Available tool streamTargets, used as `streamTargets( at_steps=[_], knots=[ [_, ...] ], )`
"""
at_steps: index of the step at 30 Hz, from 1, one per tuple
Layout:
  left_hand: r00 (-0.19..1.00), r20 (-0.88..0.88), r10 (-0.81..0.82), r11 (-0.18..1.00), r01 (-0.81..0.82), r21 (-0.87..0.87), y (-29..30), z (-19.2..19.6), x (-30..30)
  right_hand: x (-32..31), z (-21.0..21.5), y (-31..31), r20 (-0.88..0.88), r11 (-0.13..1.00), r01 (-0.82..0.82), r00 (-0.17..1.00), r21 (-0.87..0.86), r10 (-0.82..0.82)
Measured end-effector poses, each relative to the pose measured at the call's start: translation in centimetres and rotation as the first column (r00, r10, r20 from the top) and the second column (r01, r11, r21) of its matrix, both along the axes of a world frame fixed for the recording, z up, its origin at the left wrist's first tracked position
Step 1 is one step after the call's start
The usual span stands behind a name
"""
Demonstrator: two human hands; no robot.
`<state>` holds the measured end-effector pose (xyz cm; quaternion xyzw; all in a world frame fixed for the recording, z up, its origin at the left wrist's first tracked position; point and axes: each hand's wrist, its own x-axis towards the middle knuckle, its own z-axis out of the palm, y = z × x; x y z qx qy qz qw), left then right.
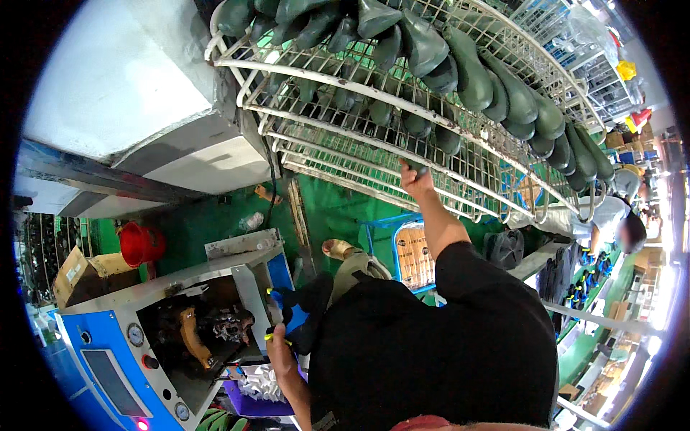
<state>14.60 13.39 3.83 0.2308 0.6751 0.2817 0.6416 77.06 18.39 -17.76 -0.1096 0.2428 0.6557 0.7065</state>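
Workshop floor here is painted green [323,208], seen from way overhead, with a big white wire rack cart [402,136] filling the top middle of the frame. The rack is loaded with rows of dark green rubber boots [460,65] hanging soles-out across its upper tiers. The right hand [415,176] is stretched up to the rack near the centre of the frame, fingers curled around a small dark green piece [417,167] right at the rack's lower rail; can't really make out what the piece is. The left hand [277,337] sits low, left of centre, closed around a dark blue boot with yellow-green trim [291,305], just beside the open front of a blue and grey machine with round gauges [136,345] in the lower left. A red plastic bucket [140,243] stands on the floor at mid left, next to a cardboard box [75,273].
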Motion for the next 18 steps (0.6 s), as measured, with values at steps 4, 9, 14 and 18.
streamTargets(
  at_steps=[4,9,14,18],
  knots=[
    [0.997,-0.070,-0.014,1.000,0.015,0.025,1.9,2.7,3.0,-0.1,1.0,7.6,0.169,0.797,0.443,0.896,-0.411,-0.411],
    [0.916,0.234,0.324,0.887,-0.381,0.262,-9.0,-0.5,-5.7,-5.1,0.0,8.1,0.553,0.818,0.243,0.826,-0.522,0.108],
    [0.453,0.163,0.876,0.381,-0.859,0.342,-25.1,5.2,-14.9,-21.2,2.6,6.3,0.400,0.538,-0.457,0.368,-0.708,0.839],
    [0.348,0.121,0.930,0.241,-0.822,0.515,-35.7,2.6,-20.3,-40.4,12.2,7.1,0.755,0.418,-0.646,-0.420,-0.638,0.503]
  ],
)
